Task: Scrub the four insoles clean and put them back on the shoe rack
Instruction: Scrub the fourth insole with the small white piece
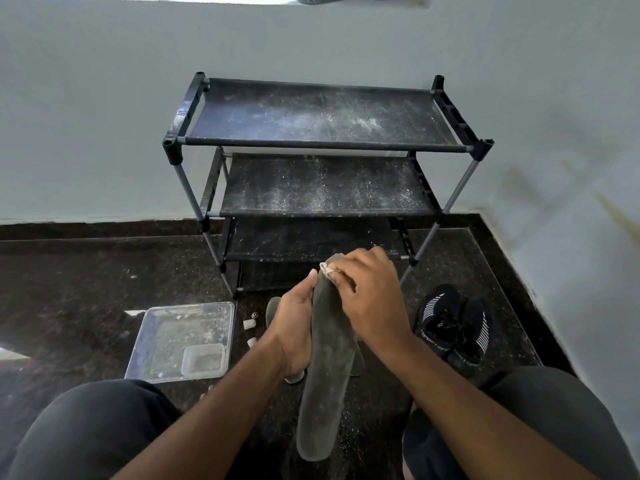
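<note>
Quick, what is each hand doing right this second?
Left hand: curled round the grey insole, holding it upright.
Right hand: pinching a small pale cloth against the insole's top end.

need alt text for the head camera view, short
A seated person's left hand grips a grey insole while the right hand rubs its top end with a small cloth. An empty, dusty shoe rack stands ahead, a clear tray left, black shoes right.

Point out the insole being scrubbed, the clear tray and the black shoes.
insole (323, 386): head view, middle of its grey face.
clear tray (166, 341): head view, bare floor of it.
black shoes (437, 320): head view, left shoe's upper.
</note>
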`<act>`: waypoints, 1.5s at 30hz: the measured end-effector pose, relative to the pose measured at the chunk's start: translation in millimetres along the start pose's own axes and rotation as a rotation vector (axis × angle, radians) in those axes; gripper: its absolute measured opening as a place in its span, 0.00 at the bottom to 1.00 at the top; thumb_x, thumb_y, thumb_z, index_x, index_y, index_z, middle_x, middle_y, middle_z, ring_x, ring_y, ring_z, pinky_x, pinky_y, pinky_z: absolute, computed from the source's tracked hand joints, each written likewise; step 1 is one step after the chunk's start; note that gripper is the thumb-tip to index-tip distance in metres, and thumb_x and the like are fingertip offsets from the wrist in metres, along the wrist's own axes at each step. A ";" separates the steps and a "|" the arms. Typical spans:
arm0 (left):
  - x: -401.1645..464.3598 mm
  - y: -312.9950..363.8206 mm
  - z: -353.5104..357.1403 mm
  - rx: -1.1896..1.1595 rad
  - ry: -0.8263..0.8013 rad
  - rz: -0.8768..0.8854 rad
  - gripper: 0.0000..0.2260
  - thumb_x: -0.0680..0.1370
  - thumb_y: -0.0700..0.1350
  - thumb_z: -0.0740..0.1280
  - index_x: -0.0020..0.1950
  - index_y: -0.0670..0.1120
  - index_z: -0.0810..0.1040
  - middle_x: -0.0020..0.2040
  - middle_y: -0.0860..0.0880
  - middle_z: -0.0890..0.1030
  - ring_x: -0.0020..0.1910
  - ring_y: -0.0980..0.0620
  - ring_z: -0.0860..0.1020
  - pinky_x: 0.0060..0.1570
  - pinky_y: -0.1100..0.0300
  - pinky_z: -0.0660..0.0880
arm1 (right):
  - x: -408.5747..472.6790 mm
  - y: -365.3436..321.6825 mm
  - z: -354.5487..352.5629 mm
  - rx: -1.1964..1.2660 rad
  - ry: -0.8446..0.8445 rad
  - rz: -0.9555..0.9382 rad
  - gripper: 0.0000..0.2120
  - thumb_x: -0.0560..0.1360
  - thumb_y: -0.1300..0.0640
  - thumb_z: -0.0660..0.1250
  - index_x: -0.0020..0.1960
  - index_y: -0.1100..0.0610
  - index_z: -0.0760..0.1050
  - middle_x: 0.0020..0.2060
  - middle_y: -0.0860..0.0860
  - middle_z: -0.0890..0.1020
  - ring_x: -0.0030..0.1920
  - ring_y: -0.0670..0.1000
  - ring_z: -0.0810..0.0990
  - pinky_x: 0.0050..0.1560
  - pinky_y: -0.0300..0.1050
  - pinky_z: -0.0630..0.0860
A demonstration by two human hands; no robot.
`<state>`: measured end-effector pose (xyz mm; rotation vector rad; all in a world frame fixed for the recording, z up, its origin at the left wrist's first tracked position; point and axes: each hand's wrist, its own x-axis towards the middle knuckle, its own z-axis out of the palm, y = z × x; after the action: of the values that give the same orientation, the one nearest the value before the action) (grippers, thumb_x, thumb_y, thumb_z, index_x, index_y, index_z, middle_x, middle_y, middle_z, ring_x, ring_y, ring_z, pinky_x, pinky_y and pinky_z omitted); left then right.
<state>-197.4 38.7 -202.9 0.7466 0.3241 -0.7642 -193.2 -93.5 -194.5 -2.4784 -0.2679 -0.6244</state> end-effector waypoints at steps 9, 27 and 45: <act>0.5 4.6 -4.2 0.028 0.050 0.000 0.29 0.86 0.59 0.54 0.67 0.38 0.81 0.58 0.37 0.84 0.55 0.42 0.85 0.59 0.47 0.77 | -10.3 -10.8 5.3 -0.035 -0.050 -0.051 0.05 0.78 0.54 0.69 0.48 0.52 0.84 0.41 0.44 0.80 0.46 0.48 0.73 0.46 0.48 0.71; 0.6 -4.3 -0.8 0.048 -0.032 -0.015 0.26 0.85 0.58 0.57 0.69 0.40 0.80 0.60 0.38 0.83 0.53 0.43 0.83 0.55 0.41 0.80 | 8.5 17.4 -7.5 -0.021 0.093 0.110 0.02 0.76 0.58 0.73 0.48 0.54 0.84 0.40 0.45 0.80 0.46 0.48 0.73 0.47 0.53 0.75; 8.1 -2.0 -6.5 0.055 -0.049 0.026 0.30 0.85 0.63 0.56 0.71 0.39 0.78 0.58 0.40 0.84 0.53 0.45 0.84 0.54 0.45 0.80 | 10.7 17.5 -8.9 -0.070 0.034 0.122 0.04 0.78 0.56 0.70 0.45 0.53 0.83 0.39 0.43 0.78 0.45 0.46 0.72 0.47 0.50 0.74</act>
<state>-193.3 38.3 -212.6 0.7813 0.2495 -0.7676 -181.6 -112.4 -191.1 -2.5259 -0.0822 -0.6331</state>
